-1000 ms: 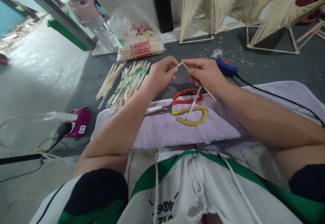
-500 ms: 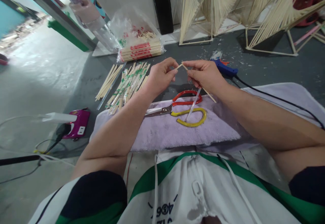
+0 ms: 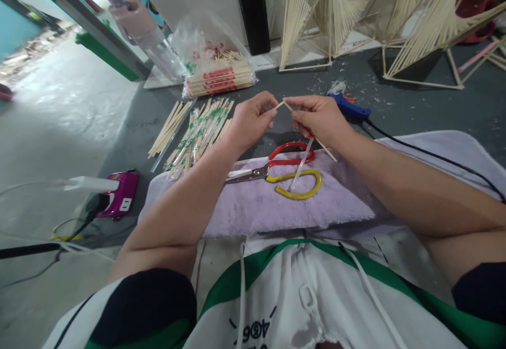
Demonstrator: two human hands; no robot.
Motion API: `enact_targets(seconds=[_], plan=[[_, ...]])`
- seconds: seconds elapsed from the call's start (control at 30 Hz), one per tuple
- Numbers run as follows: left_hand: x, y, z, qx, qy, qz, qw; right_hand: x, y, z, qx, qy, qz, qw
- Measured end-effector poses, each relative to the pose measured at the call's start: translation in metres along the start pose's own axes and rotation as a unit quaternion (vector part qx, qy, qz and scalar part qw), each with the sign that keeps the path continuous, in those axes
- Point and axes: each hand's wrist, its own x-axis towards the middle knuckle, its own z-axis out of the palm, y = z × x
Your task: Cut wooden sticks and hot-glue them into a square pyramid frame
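My left hand (image 3: 253,116) pinches a thin wooden stick (image 3: 280,105), whose tip meets the end of a second wooden stick (image 3: 326,150) at an angle. That second stick is gripped by my right hand (image 3: 316,114), its long end poking out below the palm. Under the right hand, a clear glue stick (image 3: 302,163) slants down across the scissors (image 3: 259,172), which have one red and one yellow handle. They lie on a lilac towel (image 3: 253,214). Just beyond my right hand rests a blue hot glue gun (image 3: 350,107).
Wrapped chopsticks (image 3: 201,133) and loose sticks (image 3: 169,130) lie at left, behind them a bagged bundle (image 3: 221,79). A phone (image 3: 253,16) leans on the wall beside stick-built frames (image 3: 294,27). A purple power adapter (image 3: 122,193) sits at the left edge; the glue gun's cord (image 3: 430,154) crosses the right side.
Almost nothing differs. Both hands hold the two stick ends together in the same place, and the view has shifted very slightly.
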Motion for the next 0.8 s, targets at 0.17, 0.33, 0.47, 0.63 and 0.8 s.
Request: enact_targets(seconds=[0.17,0.33,0.47,0.63,0.8], plan=[[-0.0003,0.0014,-0.0003,-0.001,-0.001,0.003,1.0,-0.0008,-0.0027,0.0011,0.002,0.002,0.004,1.0],[-0.0004,0.0014,-0.0002,-0.006,-0.001,0.004,1.0,-0.0012,-0.0042,0.0016,0.007,0.003,0.004,1.0],[0.0001,-0.0022,0.0007,-0.008,0.0,0.006,1.0,-0.0006,-0.0028,0.0013,0.005,0.006,0.003,1.0],[0.0003,-0.0049,0.001,-0.011,0.001,0.009,1.0,-0.0003,-0.002,0.0012,-0.002,0.007,0.01,1.0],[0.0005,-0.004,0.0008,-0.014,-0.001,0.003,1.0,0.0,-0.0006,0.0005,0.0,-0.002,-0.002,1.0]])
